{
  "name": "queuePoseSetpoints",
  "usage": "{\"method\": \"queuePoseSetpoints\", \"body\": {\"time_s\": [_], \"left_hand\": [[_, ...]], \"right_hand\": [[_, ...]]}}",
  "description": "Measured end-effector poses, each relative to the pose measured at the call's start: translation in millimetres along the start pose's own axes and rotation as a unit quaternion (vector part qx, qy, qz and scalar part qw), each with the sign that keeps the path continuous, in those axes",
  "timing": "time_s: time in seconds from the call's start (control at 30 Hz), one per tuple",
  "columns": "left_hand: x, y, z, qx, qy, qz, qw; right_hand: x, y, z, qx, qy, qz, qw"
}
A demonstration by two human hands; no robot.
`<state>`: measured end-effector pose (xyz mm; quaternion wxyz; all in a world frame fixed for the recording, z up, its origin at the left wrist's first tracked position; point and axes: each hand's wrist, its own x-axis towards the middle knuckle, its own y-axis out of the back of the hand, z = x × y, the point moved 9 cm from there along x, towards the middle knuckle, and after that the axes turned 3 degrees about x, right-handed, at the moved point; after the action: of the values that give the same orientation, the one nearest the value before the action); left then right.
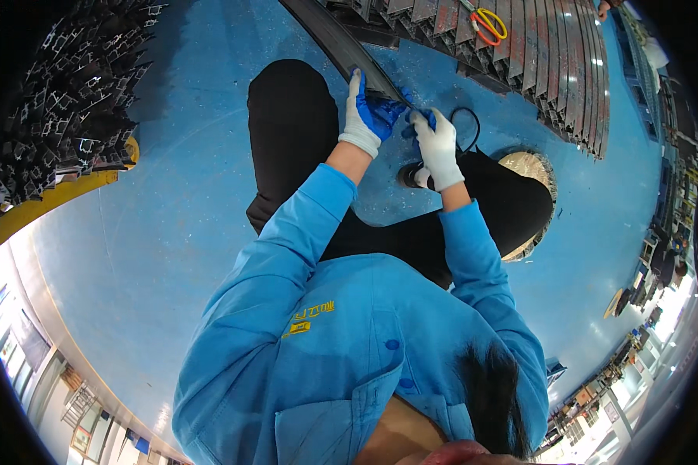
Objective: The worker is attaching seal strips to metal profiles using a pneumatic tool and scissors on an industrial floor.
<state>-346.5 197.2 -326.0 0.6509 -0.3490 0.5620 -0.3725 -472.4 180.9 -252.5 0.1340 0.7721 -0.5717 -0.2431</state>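
Note:
A long dark profile (337, 50) runs from the top edge down to my hands, tilted down to the right. My left hand (371, 115), in a white glove with blue-coated palm and fingers, is closed around it near its lower end. My right hand (437, 146), gloved alike, has its fingers pinched at the tip of the profile. A thin black strip (478, 124) loops out beside the right hand, and the pinched fingers seem to be on it. The exact grip is hidden behind the fingers.
Stacked dark metal profiles (547, 58) lie at the upper right, with red-and-yellow-handled scissors (488, 27) on them. More profiles (70, 93) are piled at the left above a yellow support (54, 203). A round, pale, wrapped object (531, 167) is beside my right knee on the blue floor (163, 256).

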Motion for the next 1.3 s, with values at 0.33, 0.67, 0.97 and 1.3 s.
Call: {"method": "queuePoseSetpoints", "body": {"time_s": [0.33, 0.67, 0.97, 1.3], "left_hand": [[8.5, -9.1, 5.6, 0.008, -0.016, 0.022, 1.0], [9.5, -41.8, 15.1, 0.058, 0.032, 0.023, 0.998], [32.0, -27.7, 11.0, 0.017, 0.007, -0.006, 1.0], [34.0, -15.0, 15.2, 0.011, 0.026, -0.001, 1.0]], "right_hand": [[9.1, 10.2, 17.1, -0.076, -0.021, -0.02, 0.997], [25.6, 22.5, 13.0, -0.02, 0.002, -0.114, 0.993], [47.6, 9.7, -8.4, 0.026, 0.042, -0.076, 0.996], [49.9, -6.3, -7.9, -0.01, -0.051, -0.081, 0.995]]}}
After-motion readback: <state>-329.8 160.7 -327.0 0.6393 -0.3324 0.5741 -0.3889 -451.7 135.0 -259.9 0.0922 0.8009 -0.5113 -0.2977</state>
